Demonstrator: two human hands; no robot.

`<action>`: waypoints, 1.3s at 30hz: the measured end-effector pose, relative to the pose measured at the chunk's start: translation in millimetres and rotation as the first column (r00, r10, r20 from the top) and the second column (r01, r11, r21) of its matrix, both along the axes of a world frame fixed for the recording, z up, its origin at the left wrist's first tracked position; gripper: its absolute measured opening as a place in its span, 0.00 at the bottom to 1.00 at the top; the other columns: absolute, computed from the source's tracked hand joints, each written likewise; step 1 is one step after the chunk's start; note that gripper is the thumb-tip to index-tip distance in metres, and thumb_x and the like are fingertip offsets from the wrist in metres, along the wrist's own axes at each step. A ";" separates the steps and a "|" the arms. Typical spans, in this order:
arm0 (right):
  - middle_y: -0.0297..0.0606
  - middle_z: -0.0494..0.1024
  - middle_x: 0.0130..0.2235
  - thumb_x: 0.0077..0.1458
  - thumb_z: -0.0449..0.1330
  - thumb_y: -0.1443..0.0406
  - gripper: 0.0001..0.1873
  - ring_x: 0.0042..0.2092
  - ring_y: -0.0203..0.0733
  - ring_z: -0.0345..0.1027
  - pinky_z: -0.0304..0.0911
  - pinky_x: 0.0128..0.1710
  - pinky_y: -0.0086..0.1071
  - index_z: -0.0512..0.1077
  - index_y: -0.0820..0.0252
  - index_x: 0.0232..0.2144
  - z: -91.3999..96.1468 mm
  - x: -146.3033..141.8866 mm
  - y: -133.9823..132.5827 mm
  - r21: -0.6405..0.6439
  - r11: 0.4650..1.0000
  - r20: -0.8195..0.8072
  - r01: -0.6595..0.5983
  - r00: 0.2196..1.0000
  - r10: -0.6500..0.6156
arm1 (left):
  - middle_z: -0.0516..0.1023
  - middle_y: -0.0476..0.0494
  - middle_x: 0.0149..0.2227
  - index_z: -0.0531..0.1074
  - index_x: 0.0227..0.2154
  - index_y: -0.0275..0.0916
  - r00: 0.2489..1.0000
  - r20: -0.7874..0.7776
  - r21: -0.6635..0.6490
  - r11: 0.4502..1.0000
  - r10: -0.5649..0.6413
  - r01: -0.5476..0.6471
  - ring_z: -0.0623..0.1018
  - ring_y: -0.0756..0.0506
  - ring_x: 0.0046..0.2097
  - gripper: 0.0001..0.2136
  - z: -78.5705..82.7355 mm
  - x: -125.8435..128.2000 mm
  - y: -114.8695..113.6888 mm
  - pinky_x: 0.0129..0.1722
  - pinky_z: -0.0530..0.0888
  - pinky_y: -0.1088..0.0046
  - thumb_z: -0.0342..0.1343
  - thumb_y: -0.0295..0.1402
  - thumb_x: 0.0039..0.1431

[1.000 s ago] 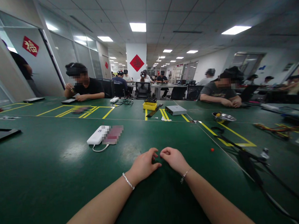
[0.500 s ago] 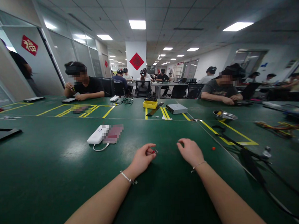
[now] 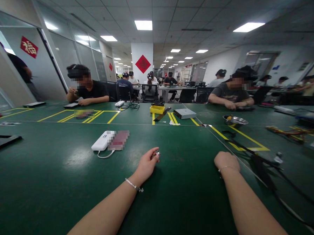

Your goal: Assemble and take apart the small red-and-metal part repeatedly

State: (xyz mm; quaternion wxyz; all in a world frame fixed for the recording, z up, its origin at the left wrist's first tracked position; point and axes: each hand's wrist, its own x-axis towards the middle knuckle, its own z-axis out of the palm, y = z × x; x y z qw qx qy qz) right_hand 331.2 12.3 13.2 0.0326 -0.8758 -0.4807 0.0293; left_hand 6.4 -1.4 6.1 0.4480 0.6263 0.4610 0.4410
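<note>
My left hand rests on the green table with its fingers pinched on a small metal part at the fingertips. My right hand lies further right on the table, curled downward over the spot where a small red bead lay; its fingers are hidden behind the back of the hand. Both wrists wear thin bracelets. A white power bank with a cable sits beyond my left hand.
A black cable and stand run along the right by the yellow floor-tape lines. A metal dish, a grey box and a yellow tray lie further back. Several people sit at the far edges.
My hands were together at the centre and have parted. The right hand slid right to the red bead's spot, which it now covers; the left stayed, pinching the small part.
</note>
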 end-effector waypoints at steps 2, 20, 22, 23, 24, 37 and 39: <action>0.54 0.70 0.40 0.45 0.46 0.70 0.16 0.42 0.53 0.64 0.61 0.33 0.40 0.71 0.67 0.32 2.9 -0.7 -1.0 0.017 1.000 -0.001 0.013 1.000 -0.013 | 0.70 0.43 0.36 0.62 0.47 0.35 1.000 -0.029 0.038 0.999 0.009 -0.007 0.71 0.51 0.32 0.17 -2.5 -0.5 1.4 0.36 0.69 0.72 0.46 0.31 0.53; 0.35 0.72 0.29 0.36 0.63 0.66 0.10 0.29 0.31 0.65 0.61 0.35 0.29 0.68 0.62 0.25 3.7 -162.4 -26.5 0.421 0.902 -0.875 -0.098 -0.305 0.375 | 0.69 0.45 0.34 0.65 0.45 0.39 0.965 -0.261 0.287 0.957 0.034 0.044 0.69 0.49 0.37 0.15 -5.4 2.0 1.9 0.41 0.67 0.71 0.44 0.29 0.54; 0.36 0.73 0.31 0.35 0.63 0.67 0.11 0.31 0.32 0.66 0.61 0.38 0.31 0.69 0.62 0.26 1.5 -161.3 -25.7 0.423 0.903 -0.864 -0.076 -0.335 0.376 | 0.68 0.45 0.33 0.65 0.45 0.39 0.977 -0.211 0.266 0.964 0.030 0.028 0.70 0.49 0.36 0.15 -6.8 1.9 2.6 0.40 0.68 0.71 0.43 0.29 0.54; 0.37 0.73 0.32 0.35 0.64 0.68 0.11 0.32 0.33 0.66 0.61 0.39 0.31 0.69 0.62 0.27 0.5 -160.2 -24.8 0.425 0.903 -0.859 -0.064 -0.342 0.380 | 0.68 0.45 0.33 0.65 0.44 0.38 0.983 -0.180 0.251 0.968 0.028 0.018 0.70 0.50 0.35 0.15 -7.6 1.9 2.9 0.39 0.68 0.72 0.43 0.29 0.54; 0.37 0.73 0.33 0.34 0.64 0.69 0.12 0.32 0.33 0.67 0.60 0.39 0.32 0.69 0.62 0.28 -0.2 -159.2 -23.8 0.427 0.903 -0.857 -0.054 -0.344 0.385 | 0.68 0.45 0.34 0.65 0.44 0.38 0.988 -0.150 0.234 0.972 0.024 0.012 0.70 0.50 0.34 0.15 -8.4 1.9 3.1 0.38 0.69 0.72 0.43 0.29 0.54; 0.37 0.75 0.30 0.38 0.61 0.64 0.11 0.29 0.33 0.66 0.61 0.35 0.32 0.70 0.62 0.29 -7.3 -159.1 -17.7 0.461 0.886 -0.885 -0.061 -0.114 0.452 | 0.68 0.45 0.36 0.66 0.42 0.38 0.989 -0.141 0.243 0.967 -0.042 0.076 0.70 0.51 0.35 0.14 -10.1 2.8 1.4 0.38 0.68 0.73 0.43 0.27 0.53; 0.38 0.75 0.32 0.39 0.61 0.64 0.11 0.31 0.34 0.67 0.61 0.36 0.33 0.69 0.62 0.29 -7.6 -159.6 -17.9 0.454 0.888 -0.888 -0.070 -0.124 0.444 | 0.68 0.45 0.36 0.66 0.42 0.37 0.990 -0.137 0.229 0.971 -0.034 0.065 0.70 0.51 0.35 0.14 -10.9 2.7 2.2 0.38 0.68 0.73 0.44 0.26 0.52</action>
